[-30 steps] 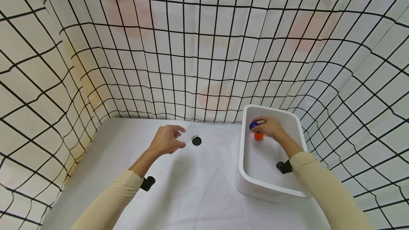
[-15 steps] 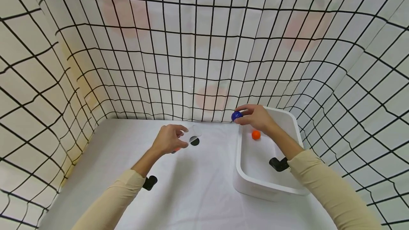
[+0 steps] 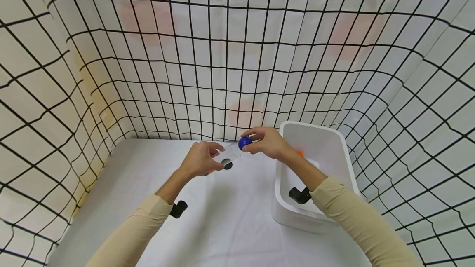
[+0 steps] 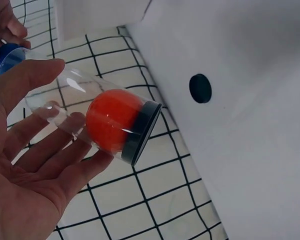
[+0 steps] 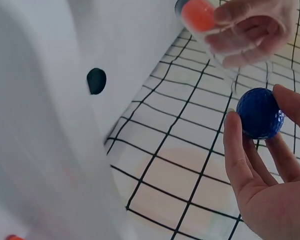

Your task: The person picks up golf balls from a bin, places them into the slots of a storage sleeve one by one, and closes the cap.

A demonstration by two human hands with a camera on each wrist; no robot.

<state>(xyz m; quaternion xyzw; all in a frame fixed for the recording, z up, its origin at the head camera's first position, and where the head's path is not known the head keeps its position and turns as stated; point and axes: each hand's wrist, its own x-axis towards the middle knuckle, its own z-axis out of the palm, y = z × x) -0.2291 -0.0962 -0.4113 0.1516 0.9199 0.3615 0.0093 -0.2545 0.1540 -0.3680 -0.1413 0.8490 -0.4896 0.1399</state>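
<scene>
My left hand [image 3: 200, 159] grips a clear plastic tube [image 4: 76, 82] held tilted above the table. An orange ball [image 4: 107, 120] sits inside at the tube's black end cap [image 4: 141, 134]. Thumb and fingers of my right hand [image 3: 271, 143] pinch a blue dimpled golf ball [image 5: 260, 113]. In the head view that golf ball is right beside the tube's uncapped end; whether they touch I cannot tell. Flat on the white table lies a black disc [image 4: 200, 88], partly seen through the tube in the head view.
A white bin [image 3: 279, 195] stands on the right, under my right forearm. One orange ball [image 3: 299, 154] in it is partly hidden by that wrist. Black grid netting [image 3: 226, 69] encloses the white-covered table [image 3: 237, 226] at the back and sides.
My right hand has lifted the blue golf ball out of the bin and carried it left to the tube's end. The left hand, still gripping the tube, has shifted slightly right.
</scene>
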